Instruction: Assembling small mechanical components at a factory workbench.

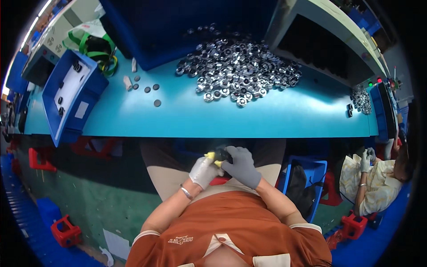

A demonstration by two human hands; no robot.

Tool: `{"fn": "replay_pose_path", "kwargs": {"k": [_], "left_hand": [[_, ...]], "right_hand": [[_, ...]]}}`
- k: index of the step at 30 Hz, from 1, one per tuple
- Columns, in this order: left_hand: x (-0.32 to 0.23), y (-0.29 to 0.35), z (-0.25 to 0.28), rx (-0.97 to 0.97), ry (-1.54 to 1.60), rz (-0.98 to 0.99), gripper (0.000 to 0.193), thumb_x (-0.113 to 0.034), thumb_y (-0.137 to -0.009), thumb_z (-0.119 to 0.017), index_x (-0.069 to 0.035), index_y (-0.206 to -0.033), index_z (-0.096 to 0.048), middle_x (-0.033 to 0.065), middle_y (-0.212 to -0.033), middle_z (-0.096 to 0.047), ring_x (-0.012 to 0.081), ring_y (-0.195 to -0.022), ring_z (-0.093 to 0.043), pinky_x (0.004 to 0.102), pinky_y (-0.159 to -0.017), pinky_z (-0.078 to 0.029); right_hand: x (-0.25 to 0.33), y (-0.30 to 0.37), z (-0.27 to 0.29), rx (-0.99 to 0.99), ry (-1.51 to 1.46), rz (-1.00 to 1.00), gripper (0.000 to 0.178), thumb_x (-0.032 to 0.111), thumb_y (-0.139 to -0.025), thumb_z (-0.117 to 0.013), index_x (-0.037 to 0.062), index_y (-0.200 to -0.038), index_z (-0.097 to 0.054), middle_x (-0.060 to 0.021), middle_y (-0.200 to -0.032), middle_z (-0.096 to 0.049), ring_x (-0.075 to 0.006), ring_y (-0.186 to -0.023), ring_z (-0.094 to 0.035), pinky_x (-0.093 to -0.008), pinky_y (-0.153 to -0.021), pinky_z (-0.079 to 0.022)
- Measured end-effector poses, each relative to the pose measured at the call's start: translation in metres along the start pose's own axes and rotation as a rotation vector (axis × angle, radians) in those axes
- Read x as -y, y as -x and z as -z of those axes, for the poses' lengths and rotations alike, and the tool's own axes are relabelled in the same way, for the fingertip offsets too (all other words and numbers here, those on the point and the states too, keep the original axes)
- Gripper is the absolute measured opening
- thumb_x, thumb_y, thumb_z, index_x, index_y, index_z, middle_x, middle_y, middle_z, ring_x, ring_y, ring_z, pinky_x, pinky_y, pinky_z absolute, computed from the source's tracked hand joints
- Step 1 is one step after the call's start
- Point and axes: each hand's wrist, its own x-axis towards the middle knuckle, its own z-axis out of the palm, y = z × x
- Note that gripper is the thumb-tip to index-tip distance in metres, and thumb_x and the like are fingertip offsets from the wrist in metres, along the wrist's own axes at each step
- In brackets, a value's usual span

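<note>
Above my lap, just below the table's front edge, my two gloved hands meet around a small black rounded part (219, 155). Its exact kind is not clear. My left hand (204, 171), in a whitish glove with yellow fingertips, grips it from the left side. From the right, my right hand (243, 166) in a grey glove closes over it, and its fingers hide part of the piece. On the table beyond lies a large heap of shiny metallic round parts (242, 66).
On the blue-green table (178, 120), several dark discs (157, 103) lie left of the heap. A blue bin (89, 95) with a few black rings stands at the left edge. Machine housings flank the back. A blue crate (318, 167) holds a dark bag; a co-worker (371, 178) sits at right.
</note>
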Motion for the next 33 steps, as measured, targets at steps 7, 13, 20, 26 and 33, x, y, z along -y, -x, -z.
{"fn": "replay_pose_path", "kwargs": {"k": [7,13,20,26,33], "left_hand": [[-0.01,0.017,0.003,-0.246,-0.441,-0.07,0.022,-0.006,-0.098,-0.06,0.008,-0.112,-0.066,0.0131,-0.092,-0.071,0.0147,-0.072,-0.067,0.0256,-0.061,-0.055],[-0.006,0.026,0.003,-0.26,-0.291,-0.087,0.022,0.002,-0.094,-0.061,0.006,-0.115,-0.067,0.0117,-0.097,-0.071,0.0122,-0.072,-0.067,0.0235,-0.06,-0.055],[0.008,0.033,0.002,-0.297,-0.384,-0.083,0.034,0.01,-0.089,-0.052,0.008,-0.121,-0.064,0.0117,-0.1,-0.07,0.0137,-0.073,-0.066,0.0247,-0.062,-0.055],[0.015,0.032,0.01,-0.183,-0.061,-0.015,0.027,0.006,-0.095,-0.05,0.006,-0.119,-0.062,0.0113,-0.104,-0.068,0.0133,-0.081,-0.065,0.0231,-0.067,-0.053],[0.02,0.034,-0.008,-0.334,-0.342,-0.142,0.009,0.0,-0.095,-0.061,0.003,-0.103,-0.066,0.0086,-0.09,-0.068,0.012,-0.069,-0.063,0.0238,-0.058,-0.05]], "right_hand": [[0.009,0.003,-0.014,0.108,0.246,0.08,0.04,0.011,-0.076,-0.069,0.008,-0.116,-0.066,-0.0149,-0.087,-0.064,-0.0352,-0.083,-0.063,-0.0459,-0.073,-0.051],[0.012,0.01,-0.011,0.226,-0.125,0.048,0.048,0.005,-0.076,-0.066,0.0029,-0.124,-0.063,-0.0159,-0.094,-0.06,-0.0329,-0.084,-0.061,-0.0422,-0.072,-0.05],[0.0,0.037,-0.027,0.112,-0.082,0.15,0.058,-0.006,-0.075,-0.061,0.0006,-0.133,-0.061,-0.0175,-0.095,-0.056,-0.0323,-0.075,-0.06,-0.0377,-0.066,-0.05],[-0.002,0.034,-0.027,0.115,-0.141,0.118,0.054,-0.001,-0.079,-0.065,0.0012,-0.133,-0.061,-0.0158,-0.093,-0.058,-0.0303,-0.075,-0.061,-0.0377,-0.066,-0.05],[-0.009,0.034,-0.025,0.182,-0.174,0.034,0.05,0.002,-0.081,-0.065,0.0007,-0.131,-0.062,-0.0156,-0.091,-0.059,-0.0311,-0.075,-0.06,-0.0381,-0.066,-0.049]]}}
